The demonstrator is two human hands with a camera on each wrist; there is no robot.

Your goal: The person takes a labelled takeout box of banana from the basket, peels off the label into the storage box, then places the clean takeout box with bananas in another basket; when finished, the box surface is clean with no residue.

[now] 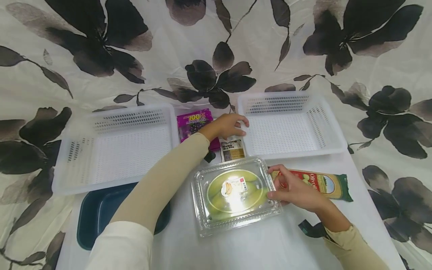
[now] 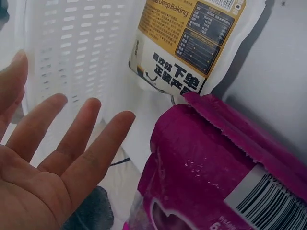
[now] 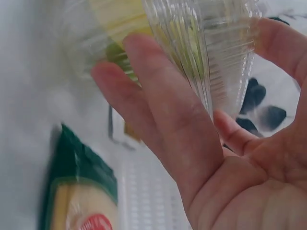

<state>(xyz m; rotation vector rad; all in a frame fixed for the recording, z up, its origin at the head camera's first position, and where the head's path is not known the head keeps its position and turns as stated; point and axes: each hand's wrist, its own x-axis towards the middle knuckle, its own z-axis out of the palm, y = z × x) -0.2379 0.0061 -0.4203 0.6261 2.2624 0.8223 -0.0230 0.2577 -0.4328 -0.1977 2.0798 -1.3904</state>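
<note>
My right hand (image 1: pixel 297 191) grips the right edge of a clear plastic clamshell box (image 1: pixel 234 198) of yellow-green fruit, with a fruit sticker on its lid. In the right wrist view, fingers (image 3: pixel 177 110) reach beneath the box. My left hand (image 1: pixel 229 126) is at the left wall of the right white basket (image 1: pixel 287 131), fingers spread and holding nothing. Below that hand lie a purple packet (image 1: pixel 188 122) and a small brown-and-white pouch (image 1: pixel 233 150). In the left wrist view, the purple packet (image 2: pixel 192 158) and pouch (image 2: pixel 192 43) are beside the open palm.
Another white basket (image 1: pixel 135 150) stands at the left, with a dark teal basin (image 1: pixel 92 221) in front, partly behind my left arm. A green-ended pasta bag (image 1: pixel 332 185) lies right of the box, partly behind my right hand. Flowered cloth (image 1: pixel 202 45) hangs behind the white table.
</note>
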